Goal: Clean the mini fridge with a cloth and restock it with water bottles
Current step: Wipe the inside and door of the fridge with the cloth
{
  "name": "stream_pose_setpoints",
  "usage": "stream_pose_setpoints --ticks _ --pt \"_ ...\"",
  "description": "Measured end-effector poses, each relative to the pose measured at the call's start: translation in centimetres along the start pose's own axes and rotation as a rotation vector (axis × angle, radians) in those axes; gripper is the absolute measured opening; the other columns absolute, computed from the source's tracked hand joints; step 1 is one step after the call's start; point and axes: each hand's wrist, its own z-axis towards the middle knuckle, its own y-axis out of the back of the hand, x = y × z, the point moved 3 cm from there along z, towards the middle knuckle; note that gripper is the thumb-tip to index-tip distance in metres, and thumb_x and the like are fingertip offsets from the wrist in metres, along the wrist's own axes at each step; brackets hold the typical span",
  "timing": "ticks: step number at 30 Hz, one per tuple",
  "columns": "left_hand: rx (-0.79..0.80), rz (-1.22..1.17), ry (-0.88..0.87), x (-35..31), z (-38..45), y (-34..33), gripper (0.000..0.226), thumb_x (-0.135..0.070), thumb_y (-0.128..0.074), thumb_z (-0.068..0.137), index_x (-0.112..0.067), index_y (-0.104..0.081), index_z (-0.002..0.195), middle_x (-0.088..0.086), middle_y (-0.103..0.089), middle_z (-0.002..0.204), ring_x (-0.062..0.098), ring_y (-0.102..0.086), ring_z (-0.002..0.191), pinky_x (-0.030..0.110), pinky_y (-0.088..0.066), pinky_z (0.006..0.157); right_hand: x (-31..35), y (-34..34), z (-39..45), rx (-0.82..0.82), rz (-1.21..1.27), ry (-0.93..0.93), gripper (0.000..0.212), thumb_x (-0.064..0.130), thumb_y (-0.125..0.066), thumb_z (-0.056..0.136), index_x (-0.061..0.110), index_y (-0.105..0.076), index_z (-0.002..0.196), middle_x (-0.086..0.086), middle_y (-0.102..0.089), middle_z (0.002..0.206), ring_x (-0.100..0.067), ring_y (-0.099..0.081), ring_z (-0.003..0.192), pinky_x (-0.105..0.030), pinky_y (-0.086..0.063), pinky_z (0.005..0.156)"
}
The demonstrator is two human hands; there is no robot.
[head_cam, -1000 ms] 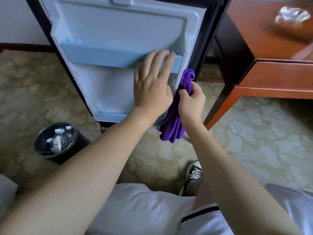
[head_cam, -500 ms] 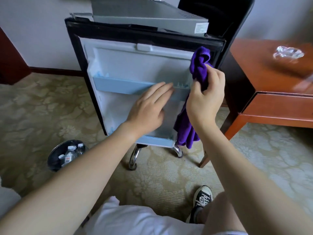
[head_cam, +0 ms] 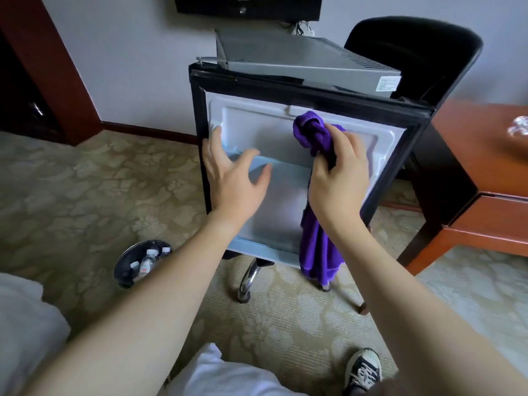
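Right hand is gripping the purple cloth, bunched at the top and being pressed against the upper part of the white inner door panel of the mini fridge; the rest of the cloth is hanging down past the lower edge of the door. Left hand is being held open, fingers spread, over the left end of the pale blue door shelf; whether it is touching cannot be told. Water bottles are lying in a dark bin on the carpet, well apart from the door. The cloth is judged soft, light and limp, so it is best gathered into a wad, as is being done. The bottles are judged light, rigid and smooth, best taken round the body. Compared with half a second earlier, the cloth is being worked further left, away from the door's right edge, and the left hand has been shifted leftward along the shelf.
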Motion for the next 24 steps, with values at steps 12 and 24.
stream_pose_setpoints --ticks 12,24 --pt "0.019 -0.157 0.162 2.2 -0.5 2.8 0.050 -0.017 -0.073 0.084 -0.019 -0.058 0.132 0.004 -0.044 0.150 0.025 -0.052 0.129 0.028 -0.044 0.093 5.5 -8.5 -0.1 0.104 0.126 -0.025 0.051 0.010 -0.050 0.081 0.022 -0.061 0.129 0.001 -0.060 0.110 -0.023 -0.057 0.098 -0.037 -0.047 0.087" --pt "0.088 -0.369 0.325 3.9 -1.2 2.5 0.025 -0.005 -0.059 0.094 -0.008 -0.058 0.119 -0.017 -0.057 0.090 0.008 -0.057 0.084 0.024 -0.050 0.078 8.8 -12.8 0.3 0.142 -0.126 -0.018 0.040 0.020 -0.050 0.087 0.022 -0.061 0.126 -0.003 -0.060 0.106 -0.030 -0.051 0.095 -0.035 -0.043 0.076"
